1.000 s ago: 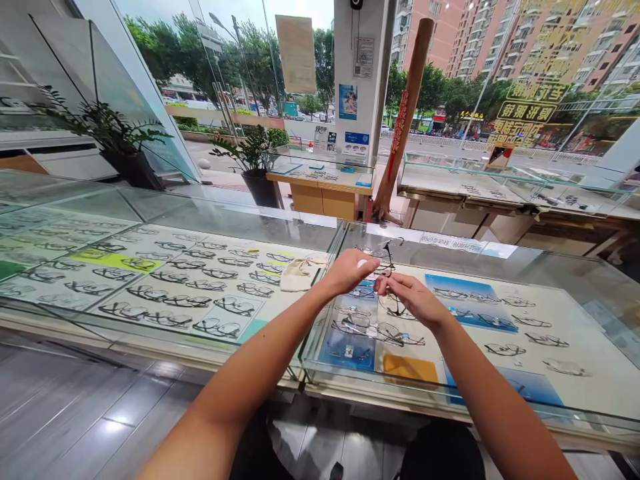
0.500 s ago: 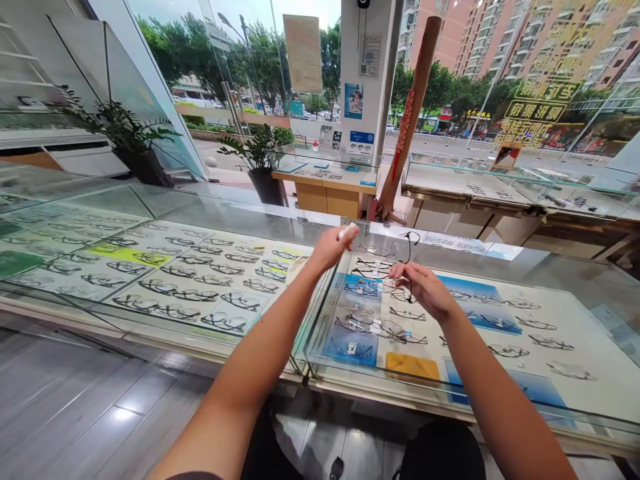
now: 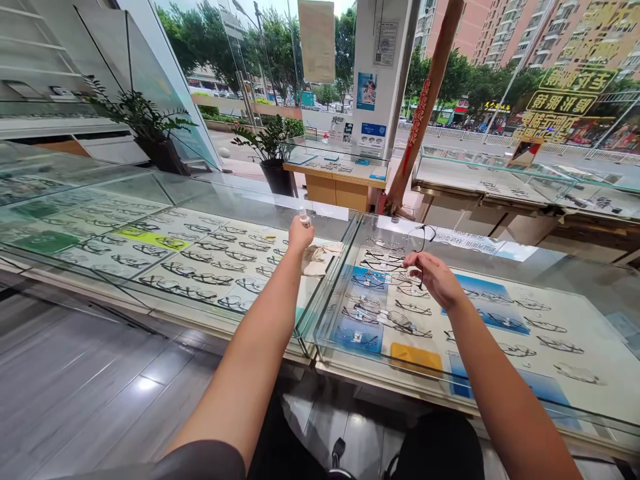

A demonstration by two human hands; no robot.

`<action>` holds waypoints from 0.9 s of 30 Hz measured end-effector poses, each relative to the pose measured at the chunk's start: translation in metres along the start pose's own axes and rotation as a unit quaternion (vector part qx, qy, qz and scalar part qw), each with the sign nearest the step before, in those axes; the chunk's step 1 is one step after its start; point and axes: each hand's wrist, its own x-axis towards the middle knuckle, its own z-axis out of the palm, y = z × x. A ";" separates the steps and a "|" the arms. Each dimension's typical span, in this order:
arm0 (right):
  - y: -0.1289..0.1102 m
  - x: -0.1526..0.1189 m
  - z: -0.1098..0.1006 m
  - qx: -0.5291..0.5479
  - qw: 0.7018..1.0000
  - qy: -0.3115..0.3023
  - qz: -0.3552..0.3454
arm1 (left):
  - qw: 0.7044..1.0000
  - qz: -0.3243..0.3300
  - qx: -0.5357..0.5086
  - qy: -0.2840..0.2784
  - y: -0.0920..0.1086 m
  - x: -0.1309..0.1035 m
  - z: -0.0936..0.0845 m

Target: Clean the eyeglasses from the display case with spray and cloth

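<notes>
My left hand [image 3: 299,236] is closed around a small clear spray bottle [image 3: 303,215], held upright over the glass top of the left display case. A crumpled beige cloth [image 3: 315,261] lies on the glass just right of that hand. My right hand [image 3: 434,275] pinches a pair of dark-framed eyeglasses [image 3: 423,230] above the right case, its fingers hiding part of the frame. Below the right hand, a pair of eyeglasses [image 3: 395,320] sits among several others in the right case.
The left display case [image 3: 160,303] holds rows of eyeglasses and meets the right case at a glass seam. An orange-yellow pad [image 3: 416,358] lies inside the right case near its front. A potted plant [image 3: 275,170], a small wooden counter [image 3: 336,190] and a slanting wooden post [image 3: 425,100] stand beyond.
My left hand has moved left with the spray bottle, away from the eyeglasses, uncovering more of the cloth. The right hand keeps hold of the eyeglasses. The view has shifted slightly.
</notes>
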 end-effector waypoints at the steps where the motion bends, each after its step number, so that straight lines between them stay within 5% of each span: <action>1: 0.000 0.000 0.000 0.000 1.000 0.000 0.001 | 1.000 -0.003 0.002 -0.001 -0.002 0.001 0.001; 9: -0.002 -0.001 0.002 0.013 1.000 -0.003 0.005 | 1.000 -0.027 0.004 -0.004 0.006 -0.006 0.004; 12: -0.004 -0.001 0.003 0.012 1.000 0.000 0.006 | 0.995 -0.027 0.018 0.098 0.027 -0.019 -0.005; 14: -0.005 -0.002 0.004 0.013 1.000 0.006 0.005 | 0.976 0.036 0.021 0.213 0.044 -0.029 -0.014; 16: -0.005 -0.003 0.004 0.015 1.000 0.008 0.004 | 0.963 0.133 0.004 0.232 0.059 -0.039 -0.021; 19: -0.005 -0.003 0.003 0.018 1.000 0.004 0.005 | 0.975 0.217 0.049 0.030 0.068 -0.048 -0.022; 22: -0.006 -0.004 0.004 0.022 1.000 0.000 0.005 | 0.951 0.188 0.174 -0.171 0.061 -0.048 -0.012; 27: -0.008 -0.004 0.007 0.032 0.999 -0.004 0.008 | 0.927 0.102 0.260 -0.251 0.045 -0.042 -0.001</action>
